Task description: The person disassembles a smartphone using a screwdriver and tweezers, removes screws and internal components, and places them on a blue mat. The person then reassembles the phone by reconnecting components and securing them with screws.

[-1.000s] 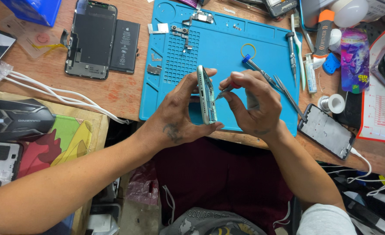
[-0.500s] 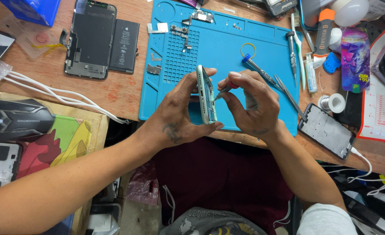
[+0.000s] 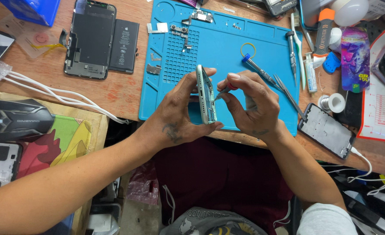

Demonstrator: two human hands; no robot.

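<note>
The left hand (image 3: 179, 114) gripped a thin, pale green phone frame (image 3: 206, 100) with its fingers closed around it, and held it up on its edge above the near side of the blue rubber mat (image 3: 218, 52). The frame looked hard and shiny, with rounded corners. The right hand (image 3: 250, 104) had its fingers pinched shut on a small screwdriver (image 3: 224, 90) with a red bit on its handle, and the metal tip touched the side of the frame. The mat was flat and smooth, with a patch of little square holes on its left part, and small metal bits lay on it. A yellow ring (image 3: 247, 50) and a long screwdriver with a blue cap (image 3: 258, 70) lay on the mat, far and right of the hands. To the left, on the brown wooden table (image 3: 114, 93), lay a black phone screen (image 3: 89, 40) and a flat black battery (image 3: 124, 45). Compared with a moment before, both hands and the frame sat in almost the same spot, and the right fingers had hardly moved. Most of the small screwdriver was hidden inside the right hand, and the frame's far face could not be seen. Another phone frame (image 3: 327, 129) lay on the table to the right.
</note>
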